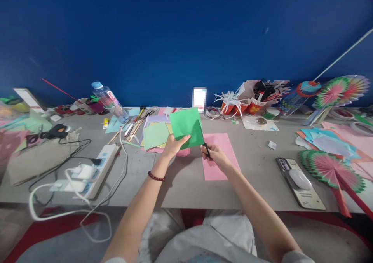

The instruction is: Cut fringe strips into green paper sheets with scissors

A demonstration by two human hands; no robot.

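Observation:
My left hand (pixel 174 145) pinches the lower edge of a green paper sheet (pixel 185 126), held up above the grey table (pixel 250 173). A dark red bead bracelet circles that wrist. My right hand (pixel 215 155) is closed on black scissors (pixel 204 143), whose blades meet the sheet's right edge. Under my right hand a pink sheet (pixel 218 154) lies flat. A stack of coloured papers (pixel 155 134) sits just behind my left hand.
A power strip (pixel 97 166) with white plugs and cables lies left, a glue gun (pixel 55 131) beyond it. A water bottle (pixel 110 101) leans at the back. Red cups (pixel 247 105) stand back right. A phone with a mouse (pixel 300 181) and paper fans (pixel 332 169) lie right.

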